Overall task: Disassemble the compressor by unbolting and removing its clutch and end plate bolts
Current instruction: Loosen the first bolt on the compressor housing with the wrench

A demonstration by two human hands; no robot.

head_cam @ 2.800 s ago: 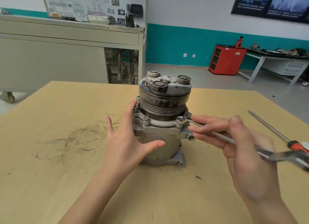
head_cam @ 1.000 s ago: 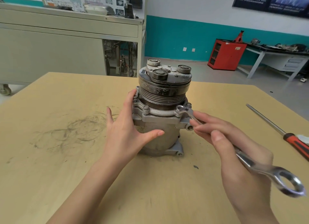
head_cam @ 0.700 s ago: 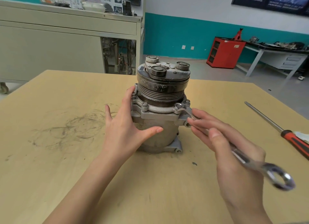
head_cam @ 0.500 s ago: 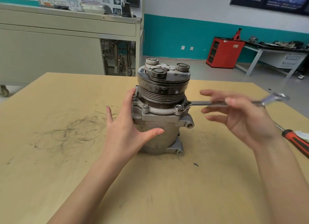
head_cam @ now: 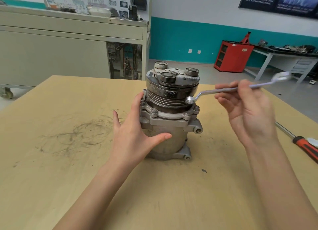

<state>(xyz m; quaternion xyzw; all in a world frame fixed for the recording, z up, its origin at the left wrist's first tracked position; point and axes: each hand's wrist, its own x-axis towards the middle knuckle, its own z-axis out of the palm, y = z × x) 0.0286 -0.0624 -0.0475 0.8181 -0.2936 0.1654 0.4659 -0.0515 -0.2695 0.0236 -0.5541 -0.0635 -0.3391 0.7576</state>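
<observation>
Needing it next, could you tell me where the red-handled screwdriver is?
Head view: the red-handled screwdriver lies on the tan wooden table near its right edge, right of the right hand.

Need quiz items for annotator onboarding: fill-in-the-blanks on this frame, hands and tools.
The right hand holds a ___ by its shank. The left hand presses, fingers straight, against the ___. On the table, at the right, lies a screwdriver with a ___ handle.
Missing: wrench; compressor; red.
</observation>
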